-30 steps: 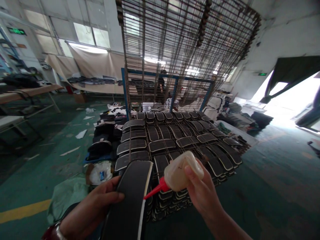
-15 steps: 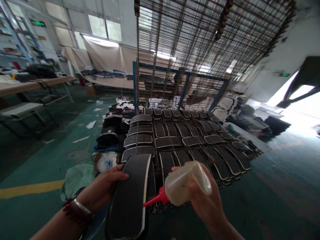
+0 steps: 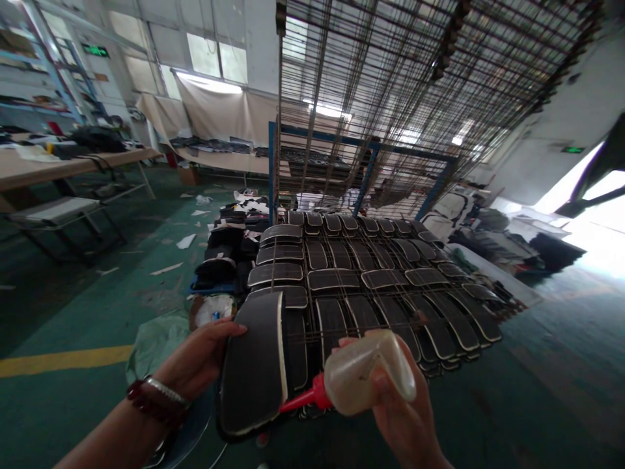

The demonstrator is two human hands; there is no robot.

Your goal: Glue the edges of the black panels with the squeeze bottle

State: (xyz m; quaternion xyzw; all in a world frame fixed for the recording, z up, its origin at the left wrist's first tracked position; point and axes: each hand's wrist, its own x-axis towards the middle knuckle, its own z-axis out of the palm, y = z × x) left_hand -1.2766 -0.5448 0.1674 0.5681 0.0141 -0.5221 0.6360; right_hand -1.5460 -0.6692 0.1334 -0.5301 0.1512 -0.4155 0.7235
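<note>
My left hand (image 3: 212,352) grips the left edge of a dark, curved panel (image 3: 254,365) with rounded corners, thumb on its face. A pale strip runs down the panel's right edge and along its bottom. Wrapped around a translucent squeeze bottle (image 3: 359,374), my right hand (image 3: 403,404) presses a dent into its side. The bottle's red nozzle (image 3: 307,397) points left, its tip at the panel's lower right corner. Behind the panel, many similar dark panels with pale edges (image 3: 334,280) lie in rows on a wire rack.
Raised wire racks (image 3: 390,78) on a blue frame (image 3: 272,169) slant overhead behind the rows. Dark stacked pieces (image 3: 222,251) and a green cloth bag (image 3: 159,342) sit on the floor at left. A long table (image 3: 73,166) stands further left; grey bundles (image 3: 508,228) lie at right.
The held panel has turned and tilted, its bottom edge rising into view. The nozzle tip has gone from partway down the right edge to the lower corner. The whole view has shifted slightly.
</note>
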